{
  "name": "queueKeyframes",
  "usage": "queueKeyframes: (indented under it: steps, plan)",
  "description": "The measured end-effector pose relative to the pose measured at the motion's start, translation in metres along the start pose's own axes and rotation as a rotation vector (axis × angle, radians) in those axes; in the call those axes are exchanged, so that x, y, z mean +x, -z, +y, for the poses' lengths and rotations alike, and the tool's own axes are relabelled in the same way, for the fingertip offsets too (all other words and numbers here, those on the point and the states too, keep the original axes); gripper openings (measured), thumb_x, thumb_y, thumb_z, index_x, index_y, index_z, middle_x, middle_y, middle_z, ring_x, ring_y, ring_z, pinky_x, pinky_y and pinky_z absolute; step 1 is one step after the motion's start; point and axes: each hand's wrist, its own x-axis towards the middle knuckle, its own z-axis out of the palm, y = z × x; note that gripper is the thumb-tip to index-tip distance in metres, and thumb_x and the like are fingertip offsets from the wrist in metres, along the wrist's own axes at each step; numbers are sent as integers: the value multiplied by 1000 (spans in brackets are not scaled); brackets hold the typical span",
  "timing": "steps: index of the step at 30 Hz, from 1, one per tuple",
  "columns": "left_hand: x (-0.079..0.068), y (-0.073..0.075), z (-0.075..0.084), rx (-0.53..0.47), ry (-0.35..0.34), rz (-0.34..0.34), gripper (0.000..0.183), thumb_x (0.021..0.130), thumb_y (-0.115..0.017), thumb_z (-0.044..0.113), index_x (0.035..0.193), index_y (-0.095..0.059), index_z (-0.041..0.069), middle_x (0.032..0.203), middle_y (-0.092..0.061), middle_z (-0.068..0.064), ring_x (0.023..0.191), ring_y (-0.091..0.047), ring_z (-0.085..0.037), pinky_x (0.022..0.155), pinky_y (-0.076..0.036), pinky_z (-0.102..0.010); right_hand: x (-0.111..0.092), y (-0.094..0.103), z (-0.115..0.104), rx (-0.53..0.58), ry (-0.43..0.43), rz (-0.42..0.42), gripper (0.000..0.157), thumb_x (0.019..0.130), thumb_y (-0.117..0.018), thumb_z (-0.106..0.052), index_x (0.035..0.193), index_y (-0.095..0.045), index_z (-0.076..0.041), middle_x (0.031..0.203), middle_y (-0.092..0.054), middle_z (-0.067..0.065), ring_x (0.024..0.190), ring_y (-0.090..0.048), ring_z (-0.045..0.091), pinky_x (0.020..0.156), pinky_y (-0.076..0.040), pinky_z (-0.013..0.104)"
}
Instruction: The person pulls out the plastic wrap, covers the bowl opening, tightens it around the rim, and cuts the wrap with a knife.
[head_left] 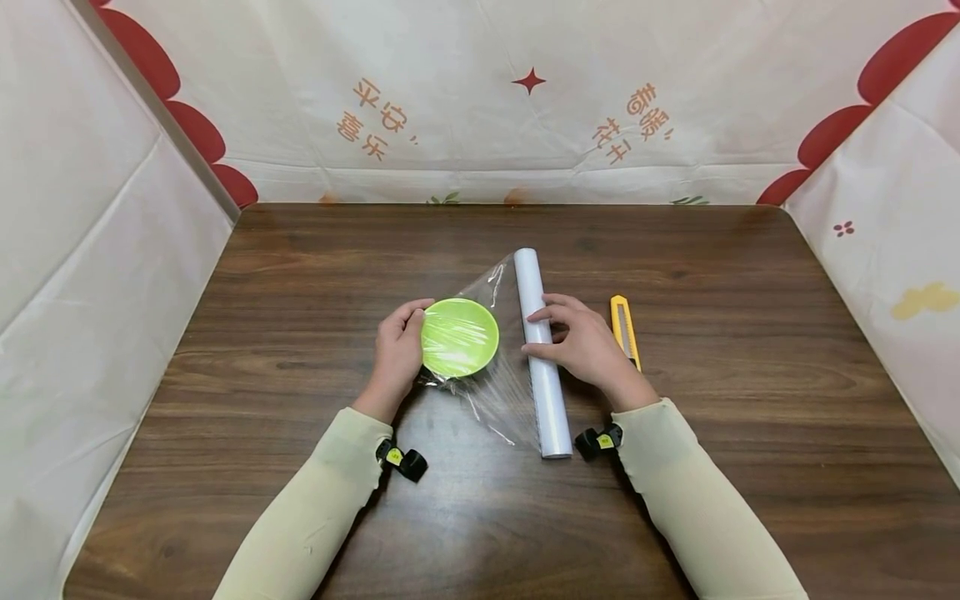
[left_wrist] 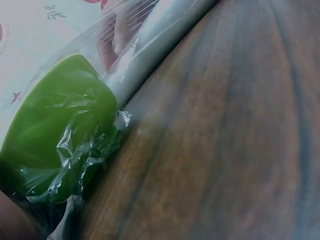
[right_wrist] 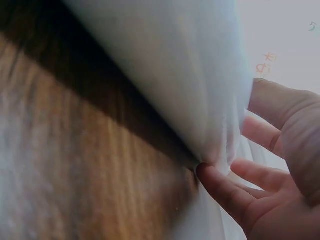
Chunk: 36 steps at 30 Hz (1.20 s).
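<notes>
We see the left hand (head_left: 399, 348) clamped on the near side of a green bowl (head_left: 459, 337), its thumb and fingers closed at the rim. The right hand (head_left: 588, 346) arches over a long pale roll (head_left: 552, 408), thumb and fingers curved round it and spaced apart from one another, with their tips on the roll's side toward the bowl. In the right wrist view we find the fingertips against the roll, one of them low, close to where it meets the surface (head_left: 720, 500).

The bowl sits left of the roll, between the two hands, and we cannot tell whether its base touches the surface. It is round, smooth and lime green. Clear film (head_left: 504, 404) stretches over its mouth with bright, streaky creases and runs on to the roll, fanning wider as it goes. From the left wrist we notice the film bunched into shiny, crinkled folds along the bowl's side. The roll is a straight, glossy, whitish cylinder, lying lengthwise away from us.

Just beyond the right hand lies a slim cutter (head_left: 619, 321) with a yellow body, its lower end dark. We see brown wood grain across the surface, and behind it a creased white cloth (head_left: 465, 50) printed with red scallops.
</notes>
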Motion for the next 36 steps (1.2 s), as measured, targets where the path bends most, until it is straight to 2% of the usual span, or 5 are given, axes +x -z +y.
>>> queueKeyframes:
  steps: [11,19,25,30,36]
  plan:
    - [-1,1,0,3,10,6,27,102,-46,15,118,-67,7,116,-67,-12,90,-59,-17,78,-49,-23,-1,5,6,55,15,-31,44,80,-79,-31,119,-64,-17,149,-41,3,115,-60,26,86,-56,41]
    - [0,1,-1,-5,16,14,28,102,-46,15,119,-66,6,115,-66,-12,87,-59,-15,76,-49,-21,0,9,3,4,38,-31,46,83,-77,-25,125,-63,-14,154,-34,6,103,-65,27,84,-55,42]
    - [0,2,-1,-12,22,5,28,103,-45,15,120,-66,7,115,-66,-12,87,-59,-15,75,-50,-21,-1,10,2,-6,59,-46,40,85,-72,-20,124,-65,-14,156,-30,4,104,-64,27,84,-55,42]
    - [1,4,-2,-18,20,0,29,103,-44,15,121,-65,5,116,-65,-12,89,-60,-15,76,-50,-22,-2,11,3,-50,63,-39,36,85,-71,-23,121,-68,-14,155,-34,4,107,-63,26,86,-53,42]
    - [2,5,-3,-22,28,2,29,103,-44,15,121,-65,5,117,-65,-12,92,-59,-16,78,-50,-22,-1,11,2,-42,19,-39,43,80,-79,-37,117,-70,-17,153,-37,3,111,-63,27,87,-53,42]
